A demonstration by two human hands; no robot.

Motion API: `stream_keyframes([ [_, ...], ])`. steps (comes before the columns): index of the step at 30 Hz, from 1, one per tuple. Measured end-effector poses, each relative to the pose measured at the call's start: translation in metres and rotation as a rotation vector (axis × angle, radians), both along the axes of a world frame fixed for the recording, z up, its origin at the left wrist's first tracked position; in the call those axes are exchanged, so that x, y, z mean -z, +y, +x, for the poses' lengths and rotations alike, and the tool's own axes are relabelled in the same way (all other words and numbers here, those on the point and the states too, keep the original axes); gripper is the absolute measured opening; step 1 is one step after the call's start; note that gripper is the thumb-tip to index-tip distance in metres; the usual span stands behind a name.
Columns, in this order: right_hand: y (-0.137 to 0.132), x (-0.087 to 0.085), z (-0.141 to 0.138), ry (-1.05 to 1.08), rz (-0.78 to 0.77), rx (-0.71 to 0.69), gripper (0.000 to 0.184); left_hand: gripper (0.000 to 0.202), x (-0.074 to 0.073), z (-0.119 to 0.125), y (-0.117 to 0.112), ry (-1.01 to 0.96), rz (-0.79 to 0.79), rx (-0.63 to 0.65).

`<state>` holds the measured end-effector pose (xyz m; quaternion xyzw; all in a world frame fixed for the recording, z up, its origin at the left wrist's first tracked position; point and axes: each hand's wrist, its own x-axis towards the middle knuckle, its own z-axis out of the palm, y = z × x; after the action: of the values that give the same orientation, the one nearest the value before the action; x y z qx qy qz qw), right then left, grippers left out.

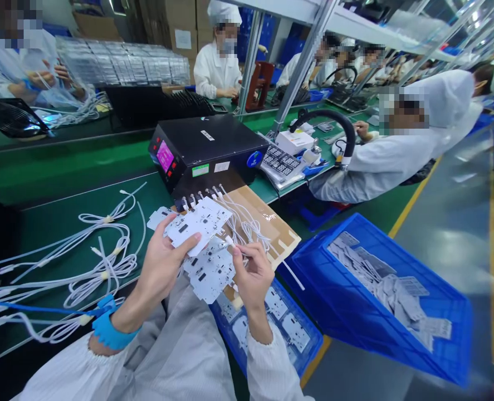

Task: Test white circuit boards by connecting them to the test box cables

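Note:
My left hand [161, 259] grips a white circuit board [203, 220] by its near left edge, thumb on top. The board is tilted, and part of another white board shows behind my fingers. My right hand [253, 273] pinches the white connector [230, 241] of a cable close to the board's right edge; whether the two touch, I cannot tell. Beneath the held board are more white circuit boards [211, 273], above my lap. Just beyond, several white cables [247, 220] with plugs lie on a brown cardboard sheet [267, 214]. A blue wrist strap [115, 328] circles my left wrist.
A black box device [205, 142] with a pink screen stands on the green bench [142, 203]. Coiled white cables [108, 256] lie left. A blue tray [309, 340] of boards sits below my right arm, beside a blue bin [397, 223] of boards. Co-workers sit beyond and right.

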<state>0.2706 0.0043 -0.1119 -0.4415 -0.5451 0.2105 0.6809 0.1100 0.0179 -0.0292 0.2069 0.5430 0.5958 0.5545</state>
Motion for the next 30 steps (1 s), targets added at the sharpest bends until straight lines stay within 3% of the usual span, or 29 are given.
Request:
stream_keyframes([
  [5, 0.004, -0.001, 0.001, 0.013, -0.044, -0.007, 0.007, 0.078, -0.002, 0.001, -0.001, -0.002, 0.016, 0.038],
  [11, 0.004, -0.002, 0.001, -0.017, -0.087, 0.020, 0.012, 0.088, 0.008, -0.001, -0.001, 0.019, 0.032, 0.089],
  [30, 0.004, 0.005, 0.006, -0.019, -0.110, 0.023, 0.011, 0.089, 0.013, 0.000, -0.001, 0.004, 0.035, 0.101],
])
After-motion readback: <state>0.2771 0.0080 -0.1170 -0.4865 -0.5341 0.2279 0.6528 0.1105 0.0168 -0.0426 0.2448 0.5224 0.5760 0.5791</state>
